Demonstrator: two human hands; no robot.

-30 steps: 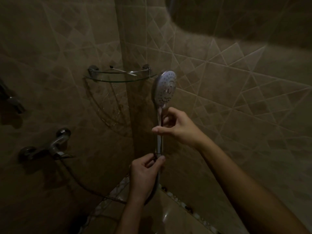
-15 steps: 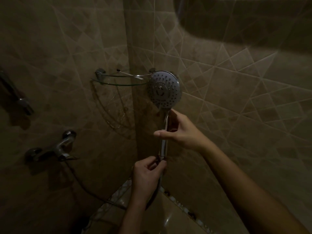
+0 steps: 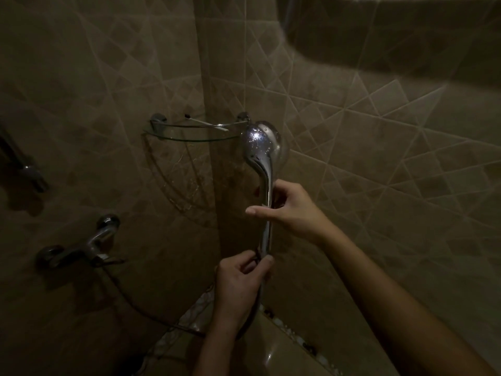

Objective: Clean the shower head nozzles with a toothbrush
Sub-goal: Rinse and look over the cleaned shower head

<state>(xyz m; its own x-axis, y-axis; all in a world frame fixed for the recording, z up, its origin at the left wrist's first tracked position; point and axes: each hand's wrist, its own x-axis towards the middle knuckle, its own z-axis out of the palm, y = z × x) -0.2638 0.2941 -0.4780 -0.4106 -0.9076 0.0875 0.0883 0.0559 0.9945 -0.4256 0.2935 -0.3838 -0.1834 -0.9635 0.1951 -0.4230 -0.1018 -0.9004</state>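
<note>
The tiled wall is dim, its upper right lost in shadow. Left of the shower head, a glass corner shelf carries a thin stick, possibly a toothbrush, too dark to confirm. The shower head shows its chrome back; its nozzles face away, unseen. Below it, the right hand wraps the handle, thumb stretched left, fingers curled behind. Lower still, the left hand pinches the hose joint closed.
</note>
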